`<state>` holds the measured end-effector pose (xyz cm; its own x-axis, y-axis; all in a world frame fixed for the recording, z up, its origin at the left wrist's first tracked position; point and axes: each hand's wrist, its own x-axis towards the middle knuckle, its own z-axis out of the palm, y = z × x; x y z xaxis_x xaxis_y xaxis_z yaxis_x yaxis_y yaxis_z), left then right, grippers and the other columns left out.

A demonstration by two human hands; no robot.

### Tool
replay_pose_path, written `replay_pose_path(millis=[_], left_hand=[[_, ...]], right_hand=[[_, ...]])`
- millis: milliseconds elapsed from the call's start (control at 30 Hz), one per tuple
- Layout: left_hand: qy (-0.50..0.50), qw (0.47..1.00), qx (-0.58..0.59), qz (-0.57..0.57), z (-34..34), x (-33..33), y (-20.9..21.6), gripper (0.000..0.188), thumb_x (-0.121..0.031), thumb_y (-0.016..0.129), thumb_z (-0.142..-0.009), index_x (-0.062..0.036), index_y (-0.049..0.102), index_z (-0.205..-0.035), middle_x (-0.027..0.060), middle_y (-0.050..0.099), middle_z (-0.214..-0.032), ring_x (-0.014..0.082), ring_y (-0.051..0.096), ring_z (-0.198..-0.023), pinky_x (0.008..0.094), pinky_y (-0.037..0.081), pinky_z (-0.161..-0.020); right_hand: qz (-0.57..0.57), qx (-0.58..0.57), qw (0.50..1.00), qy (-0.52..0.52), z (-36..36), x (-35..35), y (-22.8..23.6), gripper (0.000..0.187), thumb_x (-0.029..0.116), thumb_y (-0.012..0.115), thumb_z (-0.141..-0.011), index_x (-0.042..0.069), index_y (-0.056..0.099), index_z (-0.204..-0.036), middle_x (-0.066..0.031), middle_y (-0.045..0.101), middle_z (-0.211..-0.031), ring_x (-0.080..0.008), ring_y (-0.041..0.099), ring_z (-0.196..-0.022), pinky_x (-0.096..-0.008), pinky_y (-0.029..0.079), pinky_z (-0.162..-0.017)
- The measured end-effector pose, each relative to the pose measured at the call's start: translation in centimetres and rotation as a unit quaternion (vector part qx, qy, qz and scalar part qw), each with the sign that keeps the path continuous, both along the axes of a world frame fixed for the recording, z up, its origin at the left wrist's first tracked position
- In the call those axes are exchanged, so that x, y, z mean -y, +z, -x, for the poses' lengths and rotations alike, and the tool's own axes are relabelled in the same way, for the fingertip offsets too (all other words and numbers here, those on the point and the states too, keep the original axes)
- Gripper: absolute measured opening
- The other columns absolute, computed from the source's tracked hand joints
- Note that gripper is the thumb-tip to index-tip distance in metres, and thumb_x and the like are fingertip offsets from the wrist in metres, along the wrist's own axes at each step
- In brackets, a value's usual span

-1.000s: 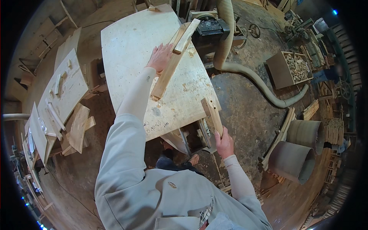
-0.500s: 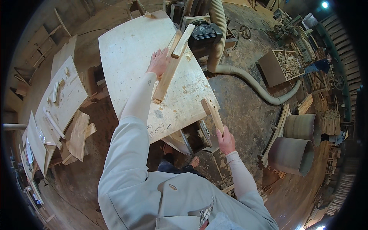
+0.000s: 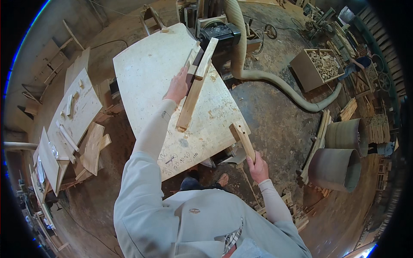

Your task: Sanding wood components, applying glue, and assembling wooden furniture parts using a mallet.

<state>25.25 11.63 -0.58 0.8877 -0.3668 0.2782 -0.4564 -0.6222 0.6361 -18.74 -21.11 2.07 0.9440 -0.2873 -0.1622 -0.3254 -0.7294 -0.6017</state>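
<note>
My left hand point(image 3: 176, 86) lies with outstretched fingers on a pale plywood tabletop point(image 3: 150, 69), beside a dark brown strip point(image 3: 195, 64). What its fingertips touch is hard to make out. Right of that hand, a long wooden batten point(image 3: 189, 103) runs slantwise over the tabletop, and a paler wooden block point(image 3: 207, 58) overlaps its far end. My right hand point(image 3: 259, 167) is closed round the near end of a curved wooden piece with small dark holes point(image 3: 245, 139). That piece's far end is at the tabletop's right corner.
A black motor point(image 3: 219, 33) stands behind the tabletop, next to a ribbed hose point(image 3: 279, 88) curving over the floor. To the right are a box of wood offcuts point(image 3: 307, 71) and two large drum-like tubes point(image 3: 331, 170). Plywood sheets point(image 3: 79, 103) with wood pieces lie left. A person point(image 3: 359, 64) is far right.
My left hand has drawn back a little toward me along the batten, and a dark strip now shows by its fingers. My right hand still grips the curved piece. The whole view has shifted slightly.
</note>
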Motion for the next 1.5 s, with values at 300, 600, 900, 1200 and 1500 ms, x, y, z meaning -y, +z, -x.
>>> replay_pose_path(millis=[300, 600, 900, 1200, 1500], left_hand=[[0.045, 0.993, -0.052, -0.094, 5.1, 1.3, -0.5, 0.062, -0.035, 0.051, -0.116, -0.0054, 0.041, -0.169, 0.0256, 0.045, -0.173, 0.0441, 0.035, -0.164, 0.0577, 0.024, -0.136], [-0.005, 0.992, -0.039, -0.121, 3.7, 2.4, -1.2, 0.057, -0.033, 0.044, -0.119, -0.0095, 0.041, -0.171, 0.0152, 0.044, -0.176, 0.0438, 0.028, -0.167, 0.0632, 0.012, -0.137], [-0.016, 0.996, -0.037, -0.076, 6.9, 1.6, -0.3, 0.059, -0.031, 0.047, -0.118, -0.008, 0.039, -0.171, 0.0232, 0.04, -0.176, 0.0432, 0.03, -0.166, 0.0595, 0.014, -0.137], [-0.035, 0.995, -0.022, -0.09, 5.7, 1.7, -0.9, 0.06, -0.029, 0.047, -0.118, -0.0002, 0.038, -0.17, 0.0215, 0.039, -0.177, 0.0389, 0.029, -0.167, 0.0575, 0.012, -0.138], [-0.023, 0.995, -0.024, -0.098, 3.6, 2.6, -1.4, 0.059, -0.03, 0.045, -0.119, -0.0044, 0.038, -0.172, 0.0176, 0.039, -0.178, 0.0373, 0.027, -0.169, 0.0575, 0.009, -0.139]], right_hand=[[-0.004, -0.035, 0.999, -0.012, 3.9, 1.2, 0.7, 0.045, 0.039, 0.062, -0.11, 0.009, 0.059, -0.143, -0.0275, 0.077, -0.111, -0.0513, 0.074, -0.101, -0.0592, 0.058, -0.084], [-0.008, -0.022, 1.0, -0.01, 4.0, 1.1, 1.2, 0.044, 0.039, 0.062, -0.11, 0.01, 0.06, -0.144, -0.0274, 0.077, -0.109, -0.051, 0.074, -0.098, -0.0586, 0.059, -0.081], [-0.008, -0.026, 0.999, -0.02, 4.1, 1.1, 0.7, 0.045, 0.038, 0.063, -0.11, 0.009, 0.061, -0.144, -0.0275, 0.077, -0.109, -0.0505, 0.075, -0.097, -0.0569, 0.06, -0.08], [-0.006, -0.028, 0.999, -0.015, 3.6, 1.0, 0.9, 0.046, 0.037, 0.065, -0.11, 0.009, 0.06, -0.146, -0.0275, 0.077, -0.114, -0.0498, 0.076, -0.098, -0.0562, 0.061, -0.081], [-0.012, -0.031, 0.999, -0.002, 3.3, 1.3, 0.9, 0.049, 0.038, 0.064, -0.11, 0.006, 0.059, -0.148, -0.0281, 0.077, -0.118, -0.0498, 0.076, -0.101, -0.0564, 0.061, -0.083]])
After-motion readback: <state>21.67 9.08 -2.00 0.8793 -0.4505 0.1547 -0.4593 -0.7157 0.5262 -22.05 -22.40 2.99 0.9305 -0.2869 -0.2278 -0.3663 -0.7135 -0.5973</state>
